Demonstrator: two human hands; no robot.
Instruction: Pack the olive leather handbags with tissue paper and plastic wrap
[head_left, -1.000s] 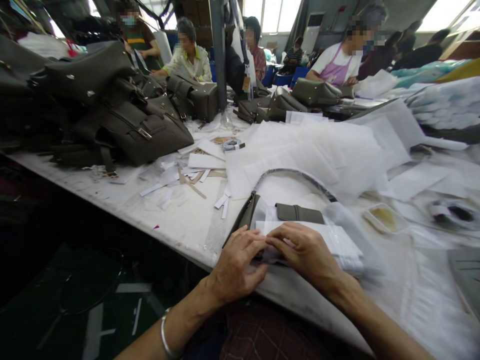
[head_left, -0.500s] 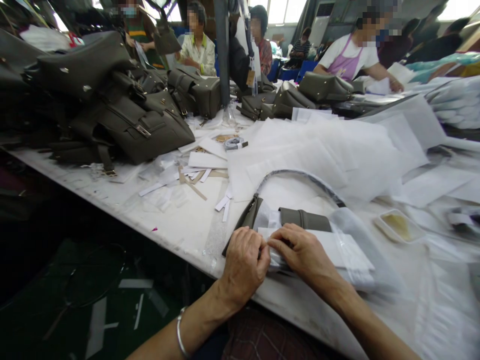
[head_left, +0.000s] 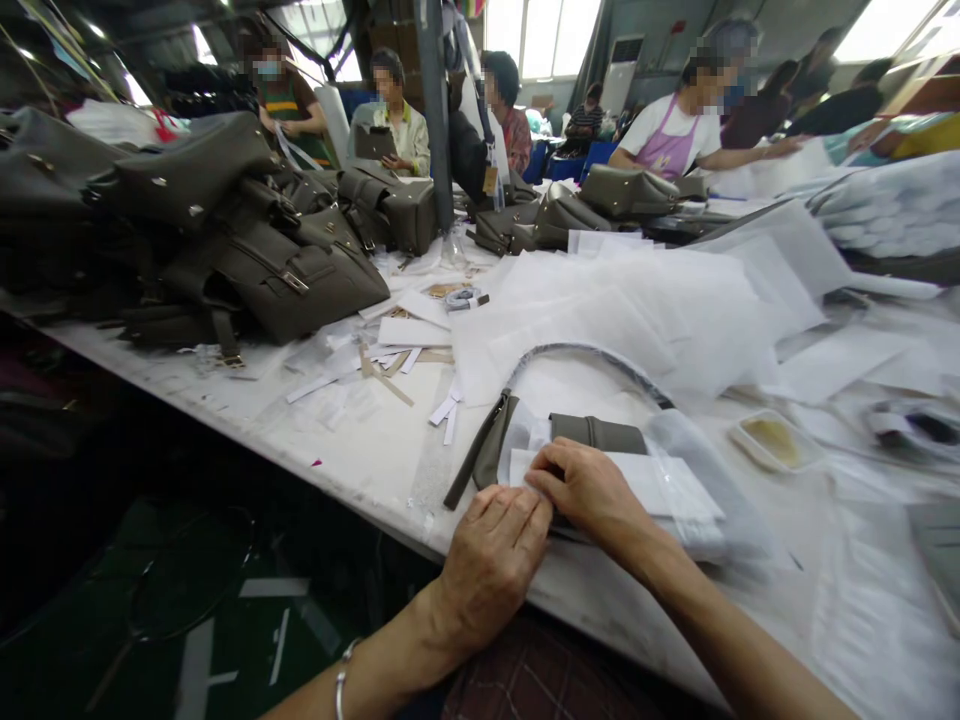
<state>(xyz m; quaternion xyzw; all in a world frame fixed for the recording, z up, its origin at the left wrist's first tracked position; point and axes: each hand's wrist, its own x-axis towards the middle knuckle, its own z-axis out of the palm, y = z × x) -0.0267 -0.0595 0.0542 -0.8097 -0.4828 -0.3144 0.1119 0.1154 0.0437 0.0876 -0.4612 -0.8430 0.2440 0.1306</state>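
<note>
A dark grey-olive handbag (head_left: 499, 440) lies on the table in front of me, its arched handle (head_left: 555, 350) wrapped in clear film. White sheets (head_left: 645, 480) and a translucent wrap (head_left: 705, 450) cover much of it. At the bag's near side my left hand (head_left: 496, 550) is closed, its fingers bent over the edge; what lies under them is hidden. Touching it, my right hand (head_left: 589, 490) rests on the white sheet with thumb and fingers pinched together. Whatever is in that pinch is too small to name.
Several dark handbags (head_left: 262, 250) are heaped at the left. White sheets (head_left: 600, 310) spread behind my bag, with paper strips (head_left: 409, 340) to their left. A shallow dish (head_left: 776, 440) stands right. The table edge (head_left: 360, 510) runs close by; several people work across the table.
My left hand has shifted slightly down and its fingers now lie flatter over the bag's edge. The right hand stays pinched close beside it. The view has tilted a little.
</note>
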